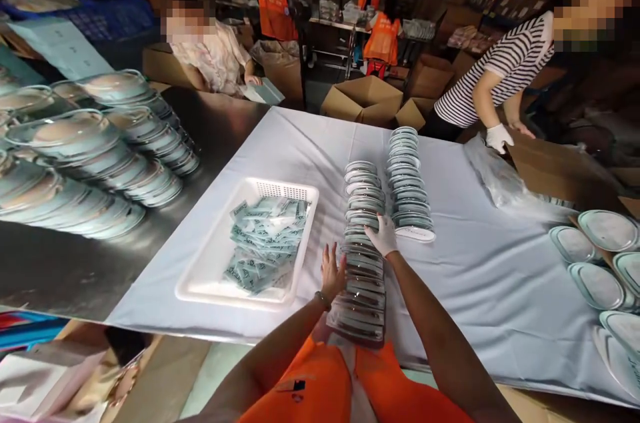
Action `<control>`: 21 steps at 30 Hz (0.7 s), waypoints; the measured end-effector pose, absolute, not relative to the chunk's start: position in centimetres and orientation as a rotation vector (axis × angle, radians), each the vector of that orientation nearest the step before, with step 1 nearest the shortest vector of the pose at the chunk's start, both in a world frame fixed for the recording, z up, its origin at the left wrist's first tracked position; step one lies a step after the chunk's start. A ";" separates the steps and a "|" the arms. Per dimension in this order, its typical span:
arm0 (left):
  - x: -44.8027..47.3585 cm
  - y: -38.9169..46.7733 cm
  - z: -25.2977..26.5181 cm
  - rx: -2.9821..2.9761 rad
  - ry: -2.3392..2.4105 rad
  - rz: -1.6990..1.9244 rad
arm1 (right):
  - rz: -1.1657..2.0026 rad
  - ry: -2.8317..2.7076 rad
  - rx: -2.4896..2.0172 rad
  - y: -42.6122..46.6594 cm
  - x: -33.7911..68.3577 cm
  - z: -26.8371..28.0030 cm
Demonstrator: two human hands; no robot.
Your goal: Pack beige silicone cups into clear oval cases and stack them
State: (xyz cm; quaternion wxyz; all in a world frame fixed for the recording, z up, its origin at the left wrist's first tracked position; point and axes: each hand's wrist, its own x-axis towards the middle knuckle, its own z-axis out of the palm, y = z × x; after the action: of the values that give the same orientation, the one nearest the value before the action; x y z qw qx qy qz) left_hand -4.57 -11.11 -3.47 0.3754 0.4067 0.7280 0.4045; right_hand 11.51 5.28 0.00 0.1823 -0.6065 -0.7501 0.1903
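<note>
A long row of oval, pale green-rimmed containers (364, 263) stands on edge in front of me, tightly stacked; the nearer ones look shiny and clear-faced. My left hand (332, 274), bare with a band at the wrist, is at the row's left side with its fingers spread. From the right, my right hand (384, 236) in a white glove lies against the same row, thumb and fingers apart. Neither hand is gripping anything that I can see. Just beyond the right hand runs a second row of similar containers (410, 176).
A white plastic basket (205, 270) with printed sachets (270, 243) stands left on the white cloth. Tall stacks of containers (75, 163) fill the dark table. More ovals (597, 284) lie right. A person in stripes (505, 70) handles a carton (555, 163); another person (215, 56) sits opposite.
</note>
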 end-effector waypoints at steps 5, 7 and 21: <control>-7.1 0.2 -0.2 1.400 1.649 1.157 | 0.527 -2.112 -1.694 6.1 11.9 -0.1; -7.1 3.1 0.4 1.443 1.632 1.103 | 0.540 -2.054 -1.624 5.9 11.9 -0.7; -10.6 7.1 0.4 1.278 1.311 0.303 | 1.378 -1.390 -1.545 2.0 11.4 -4.6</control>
State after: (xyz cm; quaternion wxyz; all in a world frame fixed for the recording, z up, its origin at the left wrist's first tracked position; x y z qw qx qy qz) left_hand -10.60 7.11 0.40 0.5994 0.5514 0.5654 0.1307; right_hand 11.38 1.97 -4.55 0.3184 -0.5874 -0.5284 0.5238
